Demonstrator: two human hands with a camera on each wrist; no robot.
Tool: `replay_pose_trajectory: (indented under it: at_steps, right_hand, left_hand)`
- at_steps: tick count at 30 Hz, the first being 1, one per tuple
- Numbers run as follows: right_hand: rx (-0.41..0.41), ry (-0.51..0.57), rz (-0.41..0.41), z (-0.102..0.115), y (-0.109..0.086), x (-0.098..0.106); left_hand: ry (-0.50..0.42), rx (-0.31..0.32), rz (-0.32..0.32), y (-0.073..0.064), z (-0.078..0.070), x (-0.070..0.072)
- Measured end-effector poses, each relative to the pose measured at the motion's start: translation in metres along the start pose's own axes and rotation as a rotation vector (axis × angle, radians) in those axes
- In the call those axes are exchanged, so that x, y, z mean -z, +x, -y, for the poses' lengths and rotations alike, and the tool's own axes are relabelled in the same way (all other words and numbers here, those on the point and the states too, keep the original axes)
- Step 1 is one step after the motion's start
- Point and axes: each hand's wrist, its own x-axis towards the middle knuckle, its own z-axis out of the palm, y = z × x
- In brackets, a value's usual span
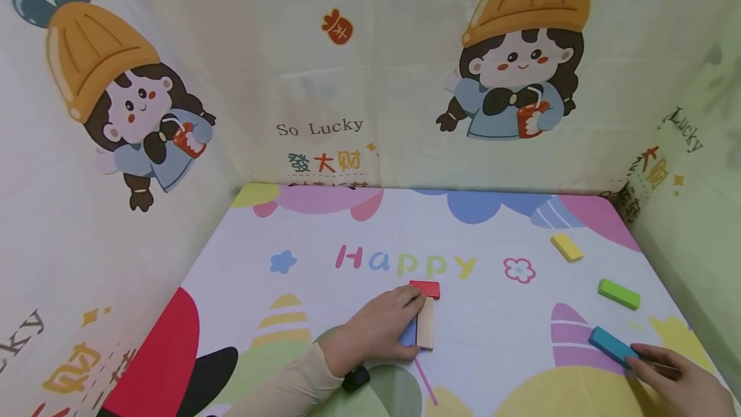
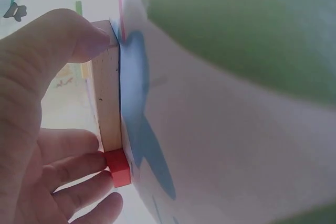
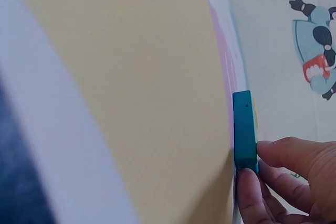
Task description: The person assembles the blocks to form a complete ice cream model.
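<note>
My left hand (image 1: 382,324) is at a plain wooden block (image 1: 426,325), its thumb on the near end and its fingertips by the far end. A red block (image 1: 427,289) lies crosswise against that far end, and the fingertips touch it too. In the left wrist view the wooden block (image 2: 107,98) and red block (image 2: 118,169) meet at a corner. On the right, my right hand (image 1: 683,375) pinches a teal block (image 1: 610,345) by its near end, between thumb and fingers. The teal block (image 3: 244,127) is close over the mat in the right wrist view.
A green block (image 1: 619,294) lies beyond the teal one, and a yellow block (image 1: 567,248) is farther back on the right. The printed mat (image 1: 486,314) ends at cloth walls (image 1: 417,159) at the back and both sides.
</note>
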Motion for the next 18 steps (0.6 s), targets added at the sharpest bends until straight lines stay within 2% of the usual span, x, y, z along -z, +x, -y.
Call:
replay_pose_trajectory:
  at_steps: [6,18]
  right_hand:
    - [0.053,-0.03,-0.052,0.01,0.001,-0.001]
    - [0.04,-0.012,-0.091,0.034,0.0,-0.005]
  left_hand:
    - [0.016,0.008,0.012,0.002,-0.001,0.001]
    - [0.051,0.063,0.074,0.004,-0.007,0.002]
